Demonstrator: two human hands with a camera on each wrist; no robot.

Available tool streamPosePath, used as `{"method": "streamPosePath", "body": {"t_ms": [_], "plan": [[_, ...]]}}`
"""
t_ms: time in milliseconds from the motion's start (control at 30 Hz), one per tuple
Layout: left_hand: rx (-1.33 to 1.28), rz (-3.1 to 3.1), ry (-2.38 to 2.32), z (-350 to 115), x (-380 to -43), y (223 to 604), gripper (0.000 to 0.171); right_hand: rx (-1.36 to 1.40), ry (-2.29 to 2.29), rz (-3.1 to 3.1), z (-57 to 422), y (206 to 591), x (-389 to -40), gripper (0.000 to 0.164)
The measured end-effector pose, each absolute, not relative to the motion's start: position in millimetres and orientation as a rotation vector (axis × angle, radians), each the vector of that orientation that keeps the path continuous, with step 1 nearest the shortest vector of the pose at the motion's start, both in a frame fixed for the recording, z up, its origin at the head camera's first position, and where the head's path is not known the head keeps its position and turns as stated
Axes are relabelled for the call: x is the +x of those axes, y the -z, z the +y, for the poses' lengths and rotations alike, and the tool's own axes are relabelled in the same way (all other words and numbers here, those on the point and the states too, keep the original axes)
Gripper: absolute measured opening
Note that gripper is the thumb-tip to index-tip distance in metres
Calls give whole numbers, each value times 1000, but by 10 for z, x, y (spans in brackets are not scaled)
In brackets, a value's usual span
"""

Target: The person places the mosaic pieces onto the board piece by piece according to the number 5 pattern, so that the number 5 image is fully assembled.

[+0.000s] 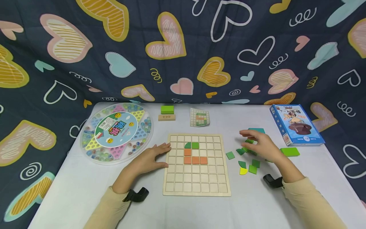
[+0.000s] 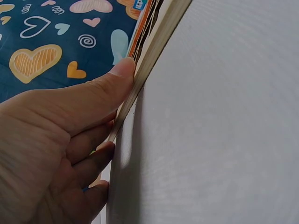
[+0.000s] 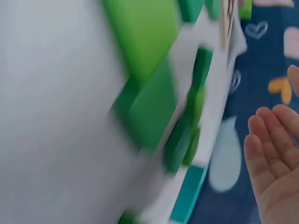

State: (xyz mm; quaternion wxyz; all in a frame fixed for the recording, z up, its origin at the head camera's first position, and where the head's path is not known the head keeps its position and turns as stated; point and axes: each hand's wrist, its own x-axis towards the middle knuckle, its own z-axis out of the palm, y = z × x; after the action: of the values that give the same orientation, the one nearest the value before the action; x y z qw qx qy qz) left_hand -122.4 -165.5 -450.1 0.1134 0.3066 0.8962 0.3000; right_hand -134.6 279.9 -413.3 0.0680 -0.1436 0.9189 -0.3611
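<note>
My left hand (image 1: 148, 160) rests at the left edge of a square wooden grid board (image 1: 197, 189), thumb and fingertips against its side. The left wrist view shows the thumb (image 2: 105, 91) along the board's edge (image 2: 149, 58). Near the middle of the grid sit several orange tiles (image 1: 195, 160), a green square tile (image 1: 195, 145) and a dark green rounded tile (image 1: 187, 145). My right hand (image 1: 263, 145) hovers with loosely bent fingers over a scatter of green tiles (image 1: 252, 169). Its fingers (image 3: 268, 140) hold nothing in the right wrist view, where the tiles (image 3: 152, 109) are blurred.
A round marble game board (image 1: 117, 152) lies at the left. Behind the grid are a green block (image 1: 167, 109), a wooden block (image 1: 166, 117) and a pattern card (image 1: 199, 117). A blue box (image 1: 297, 124) and a green block (image 1: 290, 152) lie right. A yellow tile (image 1: 243, 171) is near the green ones.
</note>
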Motion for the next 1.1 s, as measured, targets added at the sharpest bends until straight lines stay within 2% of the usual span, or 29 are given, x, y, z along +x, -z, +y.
{"method": "streamPosePath", "body": {"t_ms": [400,1100], "plan": [[904,2622,-884,-1651,-1229,4503,68,-267,944,2726,3216,4289,-1400,51],[921,2642,-871,-1665,-1235,4515,68,-279,760,2904,3142,4409,-1506,33]]}}
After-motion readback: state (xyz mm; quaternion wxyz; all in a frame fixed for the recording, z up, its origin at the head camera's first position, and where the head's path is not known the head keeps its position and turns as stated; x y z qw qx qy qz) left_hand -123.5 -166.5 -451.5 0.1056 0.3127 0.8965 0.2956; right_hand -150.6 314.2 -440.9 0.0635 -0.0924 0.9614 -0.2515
